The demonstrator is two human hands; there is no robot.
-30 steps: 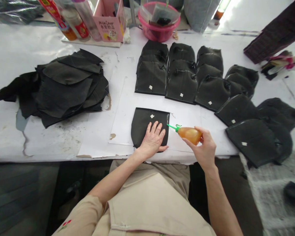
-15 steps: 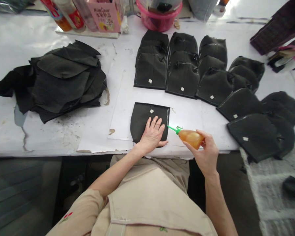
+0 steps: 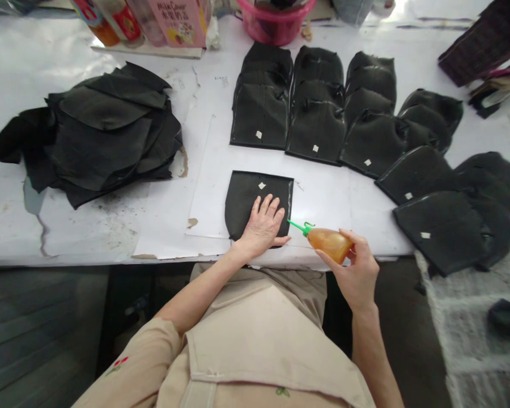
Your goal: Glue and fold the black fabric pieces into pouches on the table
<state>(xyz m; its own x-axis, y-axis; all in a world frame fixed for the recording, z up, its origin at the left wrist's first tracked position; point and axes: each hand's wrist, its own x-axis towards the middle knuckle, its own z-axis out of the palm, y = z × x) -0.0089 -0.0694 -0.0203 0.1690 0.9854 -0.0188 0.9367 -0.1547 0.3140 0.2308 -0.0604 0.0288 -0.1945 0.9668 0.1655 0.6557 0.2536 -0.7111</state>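
Observation:
A flat black piece [image 3: 241, 207], straight along its far edge and rounded at the sides, lies on white paper at the table's front. It bears a small pale sticker. My left hand [image 3: 261, 224] rests on it, palm down with fingers stretched out. In my right hand [image 3: 359, 266] is a squeeze bottle [image 3: 329, 245] of amber liquid, tilted to the left. Its thin green nozzle [image 3: 296, 225] points at the right edge of the black piece, where a shiny line runs. Whether the tip touches the edge I cannot tell.
Loose black pieces [image 3: 110, 136] are heaped on the left. Overlapping rows of similar black pieces [image 3: 259, 116] with stickers spread from the centre back to the right. Behind stand bottles [image 3: 125, 22], a pink box [image 3: 181, 22] and a pink basin [image 3: 276, 25]. The table's front edge [image 3: 161, 260] is near my lap.
The nozzle tip has moved a little toward me along the piece's right edge. My left hand keeps its place on the piece. The whole view has shifted slightly.

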